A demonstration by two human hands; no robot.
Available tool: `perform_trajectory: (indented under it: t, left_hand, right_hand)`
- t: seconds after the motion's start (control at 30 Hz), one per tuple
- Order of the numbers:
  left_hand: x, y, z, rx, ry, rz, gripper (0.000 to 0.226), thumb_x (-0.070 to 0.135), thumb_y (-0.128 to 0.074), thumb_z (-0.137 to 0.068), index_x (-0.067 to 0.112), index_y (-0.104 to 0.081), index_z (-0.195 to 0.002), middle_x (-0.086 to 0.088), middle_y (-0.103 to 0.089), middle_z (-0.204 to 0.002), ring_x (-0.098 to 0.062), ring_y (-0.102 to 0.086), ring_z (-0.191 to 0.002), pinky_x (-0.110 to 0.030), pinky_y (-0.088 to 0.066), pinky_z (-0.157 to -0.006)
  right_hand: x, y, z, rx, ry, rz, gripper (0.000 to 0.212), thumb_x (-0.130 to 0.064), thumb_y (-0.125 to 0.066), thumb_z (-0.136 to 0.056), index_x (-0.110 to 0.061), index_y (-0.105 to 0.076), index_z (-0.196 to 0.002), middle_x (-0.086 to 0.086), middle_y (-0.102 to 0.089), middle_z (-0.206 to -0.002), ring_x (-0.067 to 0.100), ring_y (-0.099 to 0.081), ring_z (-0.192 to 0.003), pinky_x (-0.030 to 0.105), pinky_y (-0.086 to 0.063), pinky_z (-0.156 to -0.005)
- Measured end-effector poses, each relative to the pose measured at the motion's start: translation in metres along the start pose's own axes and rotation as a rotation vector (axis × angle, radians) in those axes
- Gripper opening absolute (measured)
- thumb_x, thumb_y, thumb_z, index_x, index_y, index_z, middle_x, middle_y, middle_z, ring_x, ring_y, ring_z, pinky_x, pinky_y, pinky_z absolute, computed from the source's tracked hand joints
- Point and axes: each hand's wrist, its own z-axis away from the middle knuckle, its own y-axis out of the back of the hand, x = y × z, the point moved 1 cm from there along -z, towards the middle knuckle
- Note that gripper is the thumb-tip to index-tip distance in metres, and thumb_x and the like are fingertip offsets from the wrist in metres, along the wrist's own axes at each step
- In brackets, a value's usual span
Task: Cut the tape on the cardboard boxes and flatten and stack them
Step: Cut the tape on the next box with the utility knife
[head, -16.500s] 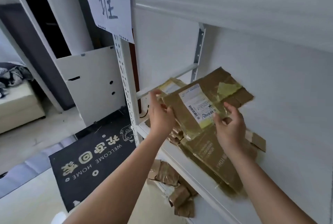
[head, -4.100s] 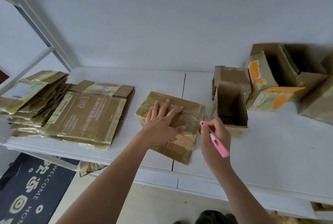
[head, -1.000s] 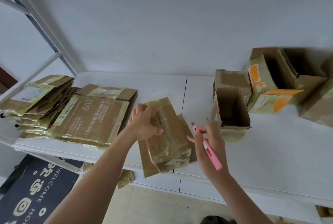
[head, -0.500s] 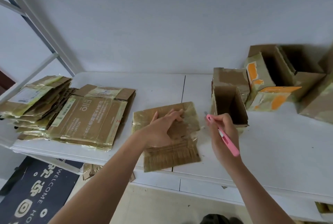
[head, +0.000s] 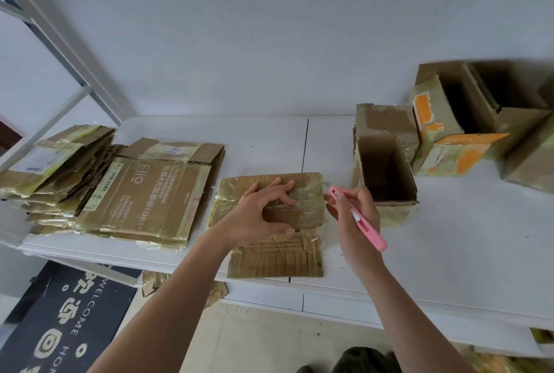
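Observation:
A flattened brown cardboard box (head: 278, 255) with glossy tape lies flat on the white table (head: 449, 252), near its front edge. My left hand (head: 263, 213) rests on top of it, fingertips pressing the taped upper half. My right hand (head: 353, 216) hovers just right of the box, shut on a pink utility knife (head: 358, 218) whose tip points at the box's upper right corner. Two stacks of flattened boxes (head: 141, 192) lie at the left.
An open upright box (head: 385, 174) stands just right of my right hand. Several more unflattened boxes (head: 467, 124) with orange tape sit at the back right. A metal shelf frame (head: 60, 43) rises at the left. A dark welcome mat (head: 60, 321) and cardboard scraps lie on the floor.
My left hand turned the box over and pressed it flat on the table. My right hand with the knife moved up beside the box's right edge.

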Motion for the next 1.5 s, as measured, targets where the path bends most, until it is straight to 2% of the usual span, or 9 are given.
perform_trajectory:
  t: [0.27, 0.43, 0.63, 0.87, 1.03, 1.13, 1.23, 1.37, 1.5]
  left_hand:
    - [0.0, 0.0, 0.0, -0.004, 0.0, 0.003, 0.046, 0.027, -0.084, -0.074, 0.04, -0.057, -0.108, 0.022, -0.032, -0.153, 0.012, -0.011, -0.143, -0.031, 0.007, -0.122]
    - [-0.002, 0.0, -0.001, -0.01, -0.007, -0.011, 0.044, 0.027, -0.083, -0.075, 0.034, -0.059, -0.112, 0.021, -0.031, -0.153, 0.01, -0.01, -0.144, -0.03, 0.008, -0.121]
    - [-0.003, -0.002, -0.001, -0.009, -0.007, -0.019, 0.043, 0.026, -0.081, -0.077, 0.028, -0.061, -0.115, 0.019, -0.03, -0.155, 0.009, -0.009, -0.144, -0.03, 0.009, -0.121]
    - [-0.003, -0.004, -0.001, -0.002, -0.005, -0.027, 0.041, 0.024, -0.08, -0.079, 0.029, -0.06, -0.114, 0.02, -0.03, -0.154, 0.011, -0.007, -0.144, -0.027, 0.01, -0.119]
    - [-0.003, -0.006, 0.0, 0.001, -0.011, -0.047, 0.041, 0.024, -0.079, -0.079, 0.027, -0.06, -0.116, 0.021, -0.03, -0.154, 0.011, -0.007, -0.143, -0.026, 0.01, -0.119]
    - [-0.002, -0.007, 0.001, 0.004, -0.011, -0.058, 0.042, 0.023, -0.079, -0.08, 0.026, -0.059, -0.117, 0.021, -0.029, -0.154, 0.01, -0.008, -0.144, -0.026, 0.01, -0.119]
    - [-0.001, -0.007, 0.001, 0.005, -0.005, -0.062, 0.042, 0.023, -0.078, -0.08, 0.026, -0.059, -0.117, 0.021, -0.029, -0.154, 0.009, -0.008, -0.145, -0.027, 0.01, -0.119]
    - [0.003, -0.009, 0.003, -0.005, 0.0, -0.088, 0.039, 0.023, -0.076, -0.083, 0.032, -0.056, -0.115, 0.022, -0.027, -0.155, 0.008, -0.005, -0.145, -0.029, 0.011, -0.12]
    - [0.005, -0.01, 0.003, -0.043, 0.01, -0.127, 0.039, 0.019, -0.072, -0.087, 0.028, -0.052, -0.119, 0.022, -0.021, -0.156, 0.006, -0.001, -0.146, -0.033, 0.013, -0.12]
  right_hand:
    - [0.002, -0.005, -0.008, -0.004, -0.024, -0.043, 0.007, -0.015, -0.056, -0.099, -0.02, -0.058, -0.094, -0.015, -0.069, -0.087, 0.006, -0.069, -0.089, 0.019, -0.056, -0.07]
    - [0.002, -0.006, -0.013, -0.008, -0.04, -0.043, 0.008, -0.013, -0.056, -0.098, -0.016, -0.059, -0.092, 0.0, -0.069, -0.092, 0.007, -0.069, -0.087, 0.018, -0.055, -0.068]
    - [0.001, 0.004, -0.011, -0.065, -0.099, -0.059, 0.007, -0.001, -0.058, -0.095, -0.004, -0.06, -0.088, 0.01, -0.068, -0.082, 0.026, -0.07, -0.083, 0.047, -0.06, -0.076]
    - [0.006, 0.02, 0.009, -0.145, -0.018, -0.021, 0.012, -0.004, -0.056, -0.095, -0.011, -0.06, -0.086, 0.0, -0.07, -0.079, 0.019, -0.071, -0.078, 0.04, -0.061, -0.073]
    - [0.006, 0.027, 0.021, -0.172, 0.029, 0.047, 0.017, -0.027, -0.055, -0.089, -0.011, -0.058, -0.085, 0.002, -0.068, -0.08, 0.026, -0.069, -0.078, 0.052, -0.059, -0.07]
    - [0.002, 0.034, 0.027, -0.214, 0.066, 0.118, 0.017, -0.033, -0.052, -0.088, -0.018, -0.055, -0.083, -0.003, -0.067, -0.077, 0.013, -0.064, -0.064, 0.034, -0.055, -0.052]
    - [-0.002, 0.041, 0.036, -0.289, 0.06, 0.155, 0.014, -0.037, -0.051, -0.086, -0.024, -0.053, -0.079, -0.002, -0.066, -0.074, 0.005, -0.049, -0.049, 0.02, -0.038, -0.043]
    - [-0.015, 0.048, 0.032, -0.373, 0.039, 0.168, 0.017, -0.021, -0.052, -0.087, -0.005, -0.056, -0.082, -0.013, -0.069, -0.079, 0.004, -0.047, -0.047, 0.015, -0.036, -0.043]
    - [-0.028, 0.058, 0.021, -0.36, 0.063, 0.123, 0.022, -0.032, -0.055, -0.083, -0.011, -0.061, -0.078, 0.0, -0.068, -0.074, 0.026, -0.059, -0.064, 0.036, -0.047, -0.054]
